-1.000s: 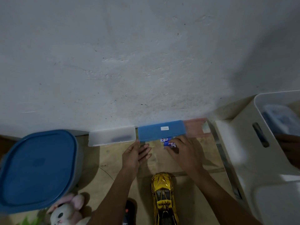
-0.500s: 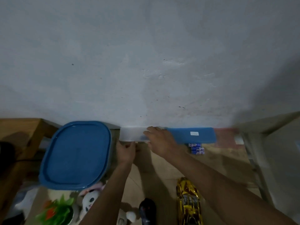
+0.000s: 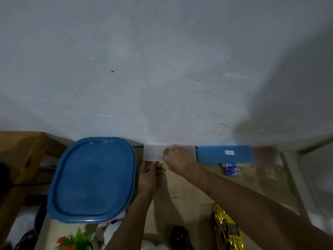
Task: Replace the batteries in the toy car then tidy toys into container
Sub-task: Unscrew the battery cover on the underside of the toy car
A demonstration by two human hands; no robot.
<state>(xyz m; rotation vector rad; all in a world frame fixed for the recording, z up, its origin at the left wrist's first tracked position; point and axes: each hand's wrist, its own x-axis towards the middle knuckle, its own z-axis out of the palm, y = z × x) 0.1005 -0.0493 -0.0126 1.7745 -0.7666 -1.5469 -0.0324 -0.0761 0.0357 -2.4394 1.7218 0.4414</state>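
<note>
Head view: my right hand (image 3: 180,157) curls over the clear box (image 3: 153,152); my left hand (image 3: 149,175) touches its near edge, and I can't tell its grip. The batteries (image 3: 231,169) lie right of both hands, the car (image 3: 227,230) under my right forearm, the container (image 3: 91,179) left.

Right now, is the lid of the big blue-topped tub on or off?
On. The blue lid lies flat and covers the whole opening, with no gap along its visible rim. Nothing inside shows.

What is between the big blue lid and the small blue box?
In the head view, a white box, gripped by the right hand.
</note>
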